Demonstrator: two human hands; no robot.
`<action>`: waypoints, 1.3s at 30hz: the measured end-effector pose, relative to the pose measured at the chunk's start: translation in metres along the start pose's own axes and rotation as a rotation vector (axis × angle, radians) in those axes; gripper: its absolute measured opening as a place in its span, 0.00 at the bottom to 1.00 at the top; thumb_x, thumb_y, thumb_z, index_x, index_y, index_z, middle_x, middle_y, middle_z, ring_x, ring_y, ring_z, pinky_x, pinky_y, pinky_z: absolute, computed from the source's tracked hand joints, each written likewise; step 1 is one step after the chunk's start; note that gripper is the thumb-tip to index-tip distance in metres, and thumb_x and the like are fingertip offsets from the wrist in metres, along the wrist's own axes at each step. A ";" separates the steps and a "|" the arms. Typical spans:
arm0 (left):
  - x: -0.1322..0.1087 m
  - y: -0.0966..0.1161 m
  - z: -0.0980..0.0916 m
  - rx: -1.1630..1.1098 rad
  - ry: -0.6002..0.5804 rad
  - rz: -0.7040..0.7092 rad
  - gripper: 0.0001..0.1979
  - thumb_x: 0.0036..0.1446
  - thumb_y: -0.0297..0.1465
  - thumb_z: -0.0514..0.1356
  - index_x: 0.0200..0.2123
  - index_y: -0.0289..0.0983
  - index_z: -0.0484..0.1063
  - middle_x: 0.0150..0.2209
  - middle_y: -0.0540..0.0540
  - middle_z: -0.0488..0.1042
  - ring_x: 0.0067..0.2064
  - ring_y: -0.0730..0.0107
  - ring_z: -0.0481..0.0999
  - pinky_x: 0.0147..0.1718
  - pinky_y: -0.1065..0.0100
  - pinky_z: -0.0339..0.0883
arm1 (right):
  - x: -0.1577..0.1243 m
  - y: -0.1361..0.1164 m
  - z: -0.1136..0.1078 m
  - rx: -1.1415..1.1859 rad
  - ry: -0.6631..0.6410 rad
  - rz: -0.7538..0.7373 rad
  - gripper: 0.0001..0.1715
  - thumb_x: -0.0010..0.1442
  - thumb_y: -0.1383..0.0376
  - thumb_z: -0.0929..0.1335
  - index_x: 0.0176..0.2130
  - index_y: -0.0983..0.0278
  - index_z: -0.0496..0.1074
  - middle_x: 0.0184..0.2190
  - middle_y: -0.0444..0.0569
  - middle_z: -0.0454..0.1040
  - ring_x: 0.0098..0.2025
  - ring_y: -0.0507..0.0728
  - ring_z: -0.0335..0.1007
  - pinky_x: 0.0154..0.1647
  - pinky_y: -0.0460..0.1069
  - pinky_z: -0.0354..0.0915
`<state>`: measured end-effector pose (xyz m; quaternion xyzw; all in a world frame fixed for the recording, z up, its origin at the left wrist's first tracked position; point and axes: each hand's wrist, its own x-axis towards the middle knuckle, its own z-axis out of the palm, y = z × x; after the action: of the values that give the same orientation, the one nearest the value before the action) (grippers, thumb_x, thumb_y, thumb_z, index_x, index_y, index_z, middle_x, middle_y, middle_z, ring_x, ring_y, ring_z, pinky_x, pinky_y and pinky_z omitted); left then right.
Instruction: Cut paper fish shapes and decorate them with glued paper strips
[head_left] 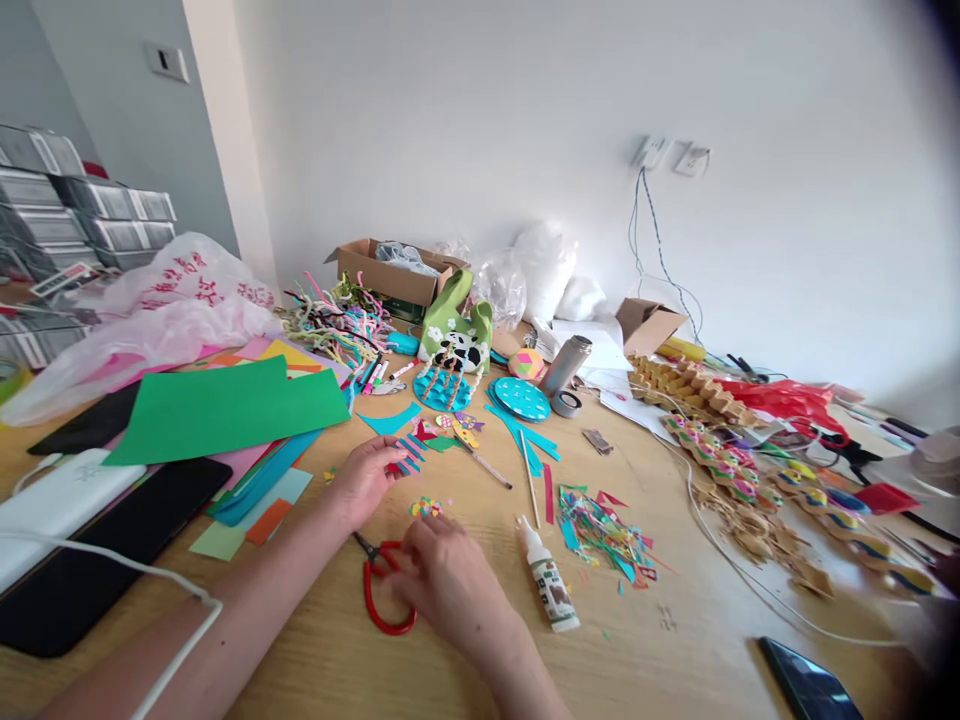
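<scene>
My left hand (369, 480) pinches a small piece of paper (409, 456) striped in blue and pinkish red. My right hand (450, 575) is over the table beside a pair of scissors (390, 590) with red handles, overlapping one handle in view. Its fingers are blurred and partly hidden, so I cannot tell whether it grips anything. Just beyond those fingers lies a little heap of yellow, green and pink paper bits (426, 507). To the right, a white glue bottle (551, 585) with a pointed nozzle lies on its side.
Green paper sheets (225, 410) cover coloured ones at left, near a white power bank (64, 510). Colourful paper scraps (607, 540) lie right of the glue. Behind stand a blue dotted disc (519, 399), a metal flask (568, 365) and a panda bag (457, 340). A phone (810, 680) lies front right.
</scene>
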<state>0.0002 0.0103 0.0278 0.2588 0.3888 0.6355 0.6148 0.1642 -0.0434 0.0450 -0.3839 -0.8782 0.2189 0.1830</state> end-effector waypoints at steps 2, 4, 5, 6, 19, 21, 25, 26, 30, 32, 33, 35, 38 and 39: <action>0.001 0.001 -0.002 -0.041 0.011 -0.020 0.08 0.38 0.27 0.68 0.25 0.34 0.74 0.29 0.48 0.78 0.33 0.70 0.75 0.35 0.69 0.67 | -0.001 -0.003 0.012 -0.171 -0.114 0.021 0.08 0.49 0.63 0.74 0.30 0.64 0.74 0.30 0.55 0.76 0.33 0.63 0.71 0.33 0.54 0.63; 0.002 0.000 -0.005 -0.082 0.017 -0.050 0.08 0.38 0.26 0.68 0.26 0.34 0.74 0.30 0.47 0.78 0.34 0.70 0.76 0.35 0.69 0.67 | -0.002 -0.005 0.023 -0.255 -0.128 0.031 0.08 0.48 0.67 0.74 0.32 0.66 0.76 0.31 0.58 0.77 0.35 0.66 0.72 0.36 0.56 0.64; 0.002 -0.001 -0.006 -0.097 0.016 -0.058 0.08 0.39 0.26 0.68 0.26 0.35 0.74 0.30 0.47 0.78 0.34 0.71 0.76 0.35 0.69 0.67 | -0.003 -0.005 0.028 -0.274 -0.110 0.040 0.08 0.47 0.69 0.74 0.33 0.66 0.77 0.32 0.60 0.78 0.36 0.67 0.73 0.38 0.57 0.64; 0.003 -0.002 -0.007 -0.108 0.013 -0.059 0.08 0.39 0.25 0.68 0.26 0.35 0.74 0.30 0.47 0.79 0.34 0.71 0.76 0.35 0.69 0.67 | -0.004 -0.006 0.031 -0.277 -0.085 0.051 0.10 0.47 0.71 0.74 0.34 0.67 0.77 0.33 0.61 0.78 0.37 0.68 0.73 0.40 0.57 0.65; 0.009 0.024 -0.011 -0.245 0.088 0.089 0.09 0.38 0.24 0.70 0.25 0.36 0.74 0.28 0.50 0.78 0.33 0.72 0.75 0.35 0.70 0.67 | -0.006 0.009 -0.013 0.586 -0.235 0.323 0.05 0.54 0.69 0.66 0.35 0.63 0.71 0.25 0.42 0.67 0.27 0.50 0.58 0.26 0.45 0.52; 0.010 0.025 -0.011 -0.205 0.090 0.121 0.10 0.37 0.26 0.71 0.25 0.36 0.75 0.29 0.50 0.78 0.34 0.72 0.75 0.36 0.70 0.66 | -0.003 0.012 -0.016 0.818 -0.198 0.286 0.05 0.56 0.66 0.67 0.35 0.65 0.71 0.24 0.41 0.65 0.25 0.49 0.56 0.25 0.44 0.51; 0.007 0.016 -0.008 0.128 0.062 0.257 0.09 0.41 0.30 0.69 0.28 0.36 0.76 0.29 0.48 0.77 0.35 0.69 0.74 0.38 0.69 0.66 | 0.003 0.012 -0.018 1.253 0.048 0.231 0.15 0.51 0.58 0.74 0.35 0.65 0.71 0.29 0.45 0.72 0.30 0.51 0.65 0.32 0.45 0.59; 0.005 0.013 -0.008 0.241 0.048 0.316 0.08 0.43 0.31 0.68 0.30 0.36 0.77 0.31 0.47 0.76 0.36 0.68 0.74 0.40 0.68 0.66 | 0.005 0.012 -0.017 1.337 0.122 0.239 0.18 0.48 0.58 0.75 0.35 0.65 0.71 0.30 0.47 0.73 0.31 0.52 0.67 0.33 0.46 0.61; -0.003 0.005 -0.006 0.632 -0.049 0.660 0.02 0.50 0.29 0.64 0.30 0.39 0.76 0.41 0.44 0.73 0.48 0.61 0.72 0.48 0.63 0.64 | 0.013 0.021 -0.012 1.476 0.403 0.358 0.22 0.45 0.52 0.77 0.29 0.66 0.70 0.24 0.47 0.75 0.23 0.51 0.66 0.28 0.46 0.61; -0.008 0.004 -0.004 0.828 -0.114 0.822 0.04 0.53 0.26 0.61 0.32 0.40 0.76 0.45 0.44 0.71 0.52 0.61 0.70 0.52 0.61 0.62 | 0.015 0.026 -0.008 1.511 0.494 0.428 0.26 0.45 0.47 0.75 0.26 0.66 0.69 0.22 0.47 0.75 0.21 0.50 0.65 0.25 0.45 0.59; -0.010 0.004 -0.003 0.905 -0.143 0.891 0.06 0.54 0.25 0.60 0.33 0.40 0.75 0.47 0.43 0.70 0.53 0.61 0.68 0.53 0.61 0.61 | 0.016 0.029 -0.007 1.529 0.521 0.459 0.27 0.46 0.45 0.74 0.25 0.66 0.68 0.22 0.48 0.75 0.21 0.50 0.66 0.24 0.45 0.59; -0.016 0.005 -0.001 1.014 -0.198 0.991 0.09 0.55 0.22 0.58 0.34 0.41 0.75 0.52 0.43 0.67 0.56 0.60 0.66 0.54 0.59 0.60 | 0.017 0.032 -0.004 1.548 0.549 0.508 0.28 0.47 0.43 0.73 0.25 0.65 0.68 0.22 0.48 0.75 0.21 0.51 0.66 0.23 0.45 0.58; -0.022 0.004 0.004 1.105 -0.254 1.057 0.12 0.54 0.19 0.56 0.35 0.41 0.74 0.55 0.43 0.64 0.58 0.59 0.63 0.56 0.57 0.59 | 0.017 0.033 -0.001 1.528 0.536 0.523 0.23 0.46 0.51 0.76 0.25 0.66 0.68 0.19 0.44 0.72 0.20 0.49 0.64 0.23 0.44 0.56; -0.024 0.004 0.005 1.117 -0.271 1.060 0.13 0.54 0.18 0.56 0.35 0.41 0.74 0.56 0.43 0.64 0.59 0.58 0.63 0.57 0.56 0.59 | 0.017 0.032 -0.001 1.525 0.528 0.512 0.21 0.44 0.55 0.77 0.24 0.66 0.68 0.19 0.43 0.71 0.21 0.49 0.63 0.24 0.44 0.57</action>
<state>0.0051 -0.0119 0.0372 0.7564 0.3971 0.5174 0.0501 0.1729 -0.0107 0.0314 -0.3808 -0.3046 0.6894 0.5357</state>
